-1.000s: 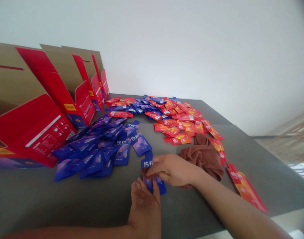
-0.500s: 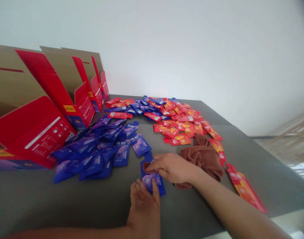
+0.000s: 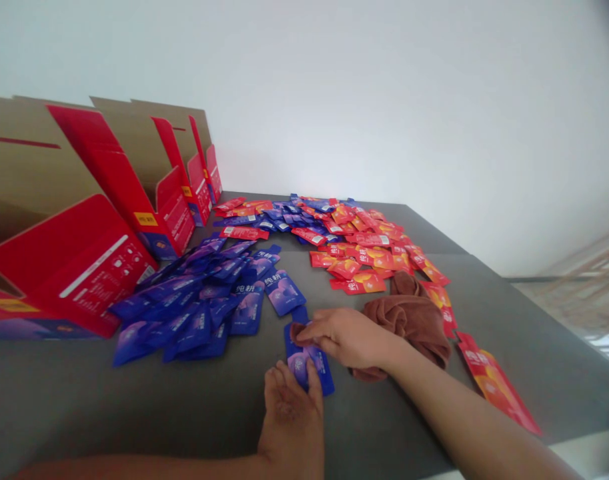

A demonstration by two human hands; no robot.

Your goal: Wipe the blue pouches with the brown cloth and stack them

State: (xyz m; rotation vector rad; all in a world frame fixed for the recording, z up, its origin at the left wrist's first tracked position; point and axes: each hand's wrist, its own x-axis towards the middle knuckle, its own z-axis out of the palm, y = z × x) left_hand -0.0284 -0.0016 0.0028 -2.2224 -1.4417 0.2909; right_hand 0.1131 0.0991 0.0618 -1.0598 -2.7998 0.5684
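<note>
A blue pouch (image 3: pixel 320 371) with a purple fruit picture lies flat on the grey table. My left hand (image 3: pixel 290 400) holds its near left edge down, thumb on the printed face and fingers at the side. My right hand (image 3: pixel 352 337) pinches a corner of a brown cloth (image 3: pixel 409 320) and presses it on the upper part of the pouch. The rest of the cloth is bunched to the right, partly behind my right hand and forearm. A heap of blue pouches (image 3: pixel 194 300) lies to the left, with one pouch (image 3: pixel 283 291) just beyond the wiped one.
Open red cardboard boxes (image 3: pixel 99 267) stand in a row along the left. Red-orange pouches (image 3: pixel 369 257) spread across the back and right, mixed with blue ones at the far end. A single red pouch (image 3: pixel 497 383) lies near the table's (image 3: pixel 574 373) right side. A white wall rises behind.
The whole view has shifted slightly, moving things a little to the right in the picture. Both hands keep nearly the same place on the pouch; the cloth corner stays pressed on it.
</note>
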